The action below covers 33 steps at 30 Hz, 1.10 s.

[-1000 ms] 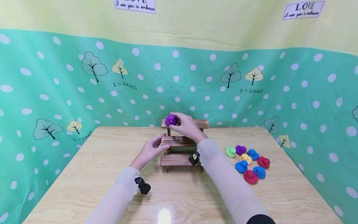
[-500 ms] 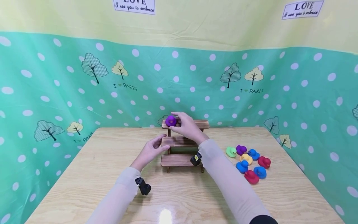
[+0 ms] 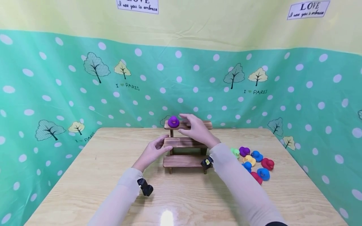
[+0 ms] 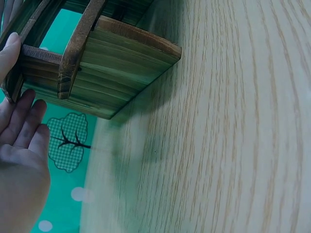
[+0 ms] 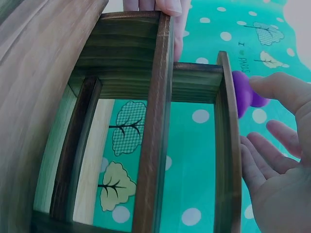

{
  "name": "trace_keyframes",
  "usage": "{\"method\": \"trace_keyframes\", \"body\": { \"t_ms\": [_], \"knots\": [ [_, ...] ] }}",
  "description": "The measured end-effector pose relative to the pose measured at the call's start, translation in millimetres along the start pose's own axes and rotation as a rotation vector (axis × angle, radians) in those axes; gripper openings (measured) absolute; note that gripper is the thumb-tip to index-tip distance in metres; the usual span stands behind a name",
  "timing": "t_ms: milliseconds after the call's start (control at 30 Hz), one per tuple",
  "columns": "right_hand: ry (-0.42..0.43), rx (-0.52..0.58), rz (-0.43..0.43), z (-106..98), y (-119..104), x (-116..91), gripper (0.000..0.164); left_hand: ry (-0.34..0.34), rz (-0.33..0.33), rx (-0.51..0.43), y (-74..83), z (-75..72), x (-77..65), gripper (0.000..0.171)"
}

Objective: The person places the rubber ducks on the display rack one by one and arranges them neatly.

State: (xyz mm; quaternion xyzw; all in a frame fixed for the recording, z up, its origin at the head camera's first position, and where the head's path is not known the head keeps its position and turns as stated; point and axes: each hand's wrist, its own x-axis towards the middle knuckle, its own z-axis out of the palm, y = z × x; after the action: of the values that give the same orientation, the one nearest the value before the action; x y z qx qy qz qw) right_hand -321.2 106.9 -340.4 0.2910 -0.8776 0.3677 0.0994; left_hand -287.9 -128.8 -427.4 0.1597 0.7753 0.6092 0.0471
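A purple rubber duck (image 3: 173,121) sits on the left end of the top tier of a three-tier wooden display stand (image 3: 183,142). My right hand (image 3: 198,130) is just right of the duck, thumb and fingers spread, with a gap showing between them and the duck in the head view. In the right wrist view, the duck (image 5: 241,94) is partly behind the top board and close to the thumb. My left hand (image 3: 151,153) holds the left end of the middle tier; the left wrist view has its thumb (image 4: 9,54) on one side of the board and fingers on the other.
On the right of the wooden table (image 3: 113,194) lies a group of rubber ducks: yellow (image 3: 249,160), purple (image 3: 244,151), green (image 3: 235,153), several blue and red ones (image 3: 267,164). My right sleeve partly covers some. A green dotted curtain (image 3: 181,84) hangs behind the table.
My right hand has let go of the purple duck and drawn back to the right. The duck stays on the top tier. My left hand keeps its place at the stand.
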Motion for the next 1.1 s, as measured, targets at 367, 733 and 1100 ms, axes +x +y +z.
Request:
{"method": "trace_keyframes", "body": {
  "t_ms": [367, 733, 1100],
  "knots": [
    [0.006, -0.011, -0.005, -22.0, 7.0, -20.9, 0.063, 0.033, 0.01, 0.007, -15.7, -0.2, 6.8, 0.075],
    [0.022, 0.006, 0.008, -45.6, 18.0, -49.6, 0.056, 0.036, 0.009, -0.002, -13.4, 0.0, 5.4, 0.074],
    [0.034, -0.041, 0.056, -62.9, 34.4, -79.2, 0.056, 0.033, 0.013, -0.005, -11.9, 1.4, 4.8, 0.072]
  ]
}}
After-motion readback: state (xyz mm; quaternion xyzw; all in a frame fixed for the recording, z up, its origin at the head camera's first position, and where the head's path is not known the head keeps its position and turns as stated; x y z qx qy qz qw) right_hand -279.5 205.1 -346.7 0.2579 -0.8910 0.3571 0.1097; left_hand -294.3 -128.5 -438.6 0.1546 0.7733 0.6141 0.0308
